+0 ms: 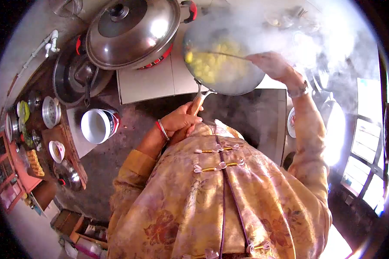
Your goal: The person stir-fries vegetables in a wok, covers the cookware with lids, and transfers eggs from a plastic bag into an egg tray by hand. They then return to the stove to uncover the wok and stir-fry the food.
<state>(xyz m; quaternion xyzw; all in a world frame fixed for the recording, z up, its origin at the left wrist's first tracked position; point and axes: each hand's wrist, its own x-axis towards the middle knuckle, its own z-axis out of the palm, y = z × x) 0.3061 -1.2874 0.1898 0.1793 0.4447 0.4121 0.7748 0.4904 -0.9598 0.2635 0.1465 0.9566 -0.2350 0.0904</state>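
A dark wok (pixel 240 88) sits on the counter ahead of me, with chunks of yellow food (pixel 208 69) inside it. My left hand (pixel 177 121) is wrapped round the wok's wooden handle (pixel 197 105), close to my chest. Above the wok's right side, my right hand (pixel 272 64) grips a thin-handled cooking utensil (pixel 224 54). That utensil reaches left over the food; steam and food hide its working end, so I cannot tell its exact kind. Thick steam blurs the wok's far right side.
Left of the wok stands a large lidded steel pan (pixel 134 34). A dark basin (pixel 69 77) and a white bucket (pixel 96 126) are further left. Bowls and a colander (pixel 51 112) rest on a wooden surface. A plate (pixel 291 122) lies under my right forearm.
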